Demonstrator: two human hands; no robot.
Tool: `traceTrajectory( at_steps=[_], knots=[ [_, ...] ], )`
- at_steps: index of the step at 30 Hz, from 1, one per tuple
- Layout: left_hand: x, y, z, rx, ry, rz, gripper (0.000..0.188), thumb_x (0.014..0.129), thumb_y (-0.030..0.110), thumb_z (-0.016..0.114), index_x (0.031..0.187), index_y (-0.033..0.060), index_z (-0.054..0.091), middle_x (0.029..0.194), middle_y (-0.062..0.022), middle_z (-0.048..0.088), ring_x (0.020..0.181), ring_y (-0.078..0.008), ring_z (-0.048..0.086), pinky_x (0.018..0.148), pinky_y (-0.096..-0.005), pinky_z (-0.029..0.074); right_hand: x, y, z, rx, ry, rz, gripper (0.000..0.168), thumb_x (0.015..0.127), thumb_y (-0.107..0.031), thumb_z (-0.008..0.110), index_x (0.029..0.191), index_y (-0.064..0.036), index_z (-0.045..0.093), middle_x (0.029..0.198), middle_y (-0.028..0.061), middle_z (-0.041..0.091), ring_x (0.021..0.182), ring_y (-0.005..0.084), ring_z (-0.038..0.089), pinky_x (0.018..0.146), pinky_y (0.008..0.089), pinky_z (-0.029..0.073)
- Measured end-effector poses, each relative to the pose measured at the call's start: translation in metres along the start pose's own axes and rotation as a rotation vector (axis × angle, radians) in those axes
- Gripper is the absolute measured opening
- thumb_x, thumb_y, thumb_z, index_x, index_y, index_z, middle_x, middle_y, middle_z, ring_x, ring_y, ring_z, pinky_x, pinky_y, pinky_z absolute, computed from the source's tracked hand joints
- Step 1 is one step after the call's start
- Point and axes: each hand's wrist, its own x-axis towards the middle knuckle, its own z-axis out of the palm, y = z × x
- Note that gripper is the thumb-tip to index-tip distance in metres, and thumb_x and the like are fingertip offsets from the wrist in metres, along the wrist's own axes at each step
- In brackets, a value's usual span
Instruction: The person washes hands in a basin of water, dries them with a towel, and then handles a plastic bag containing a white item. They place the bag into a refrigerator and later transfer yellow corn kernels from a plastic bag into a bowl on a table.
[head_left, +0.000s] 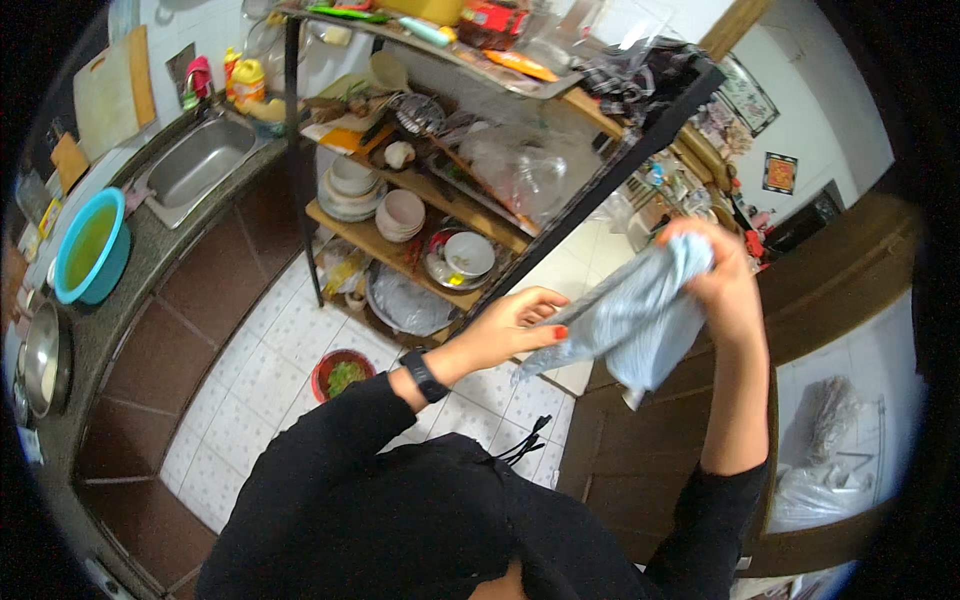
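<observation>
A light blue cloth (645, 322) hangs in loose folds from my right hand (712, 277), whose fingers are closed on its bunched upper end. At the cloth's left edge is my left hand (517, 322), its fingers curled and thumb apart; a dark watch is on that wrist. Whether the left fingertips touch the cloth cannot be told. Behind the hands stands a shelf rack (420, 247) with stacked bowls (400, 215), a white bowl (469, 253) on a plate and a large metal basin (411, 298) lower down.
On the left, a counter carries a steel sink (199, 161), a turquoise basin (112, 255) of yellowish liquid and a metal bowl (45, 360). A red bowl (341, 375) with greens sits on the tiled floor near black cables (525, 442). A brown wooden door (637, 442) is at the right.
</observation>
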Motion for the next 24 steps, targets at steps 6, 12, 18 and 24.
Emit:
traceTrajectory(
  at_steps=[6,12,18,24],
  knots=[
    [-0.030,0.036,-0.052,0.062,0.166,-0.018,0.040,0.089,0.022,0.059,0.121,0.0019,0.048,0.102,-0.0062,0.059,0.096,-0.0129,0.057,0.087,-0.0268,0.045,0.119,-0.050,-0.125,-0.189,0.328,-0.157,0.046,0.075,-0.031,0.059,0.113,-0.006,0.055,0.094,0.0116,0.059,0.088,0.0217,0.059,0.080,0.0368,0.048],
    [-0.102,0.025,-0.101,0.106,0.287,-0.173,0.030,0.085,0.013,0.063,0.112,0.0028,0.055,0.096,-0.0010,0.059,0.089,-0.0076,0.056,0.081,-0.0219,0.045,0.190,-0.011,-0.195,-0.275,0.546,0.230,0.088,0.069,-0.059,0.065,0.133,-0.004,0.042,0.129,0.0259,0.042,0.120,0.0351,0.041,0.098,0.0473,0.034],
    [-0.293,0.027,-0.172,0.082,0.943,-0.499,0.026,0.086,0.011,0.057,0.111,0.0033,0.055,0.094,-0.0035,0.062,0.080,-0.0109,0.060,0.074,-0.0241,0.049,0.083,0.063,-0.154,-0.309,0.805,-0.235,0.046,0.085,-0.033,0.058,0.120,-0.003,0.055,0.121,0.0141,0.054,0.113,0.0236,0.052,0.094,0.0373,0.039],
    [-0.437,0.014,-0.177,-0.070,1.511,-0.778,0.020,0.087,0.017,0.054,0.103,0.0056,0.056,0.085,-0.0023,0.061,0.072,-0.0094,0.059,0.065,-0.0222,0.048,0.015,0.182,0.174,0.095,-0.313,0.315,0.015,0.090,-0.009,0.053,0.096,-0.008,0.066,0.087,0.0019,0.065,0.080,0.0124,0.061,0.068,0.0265,0.048]
  ],
)
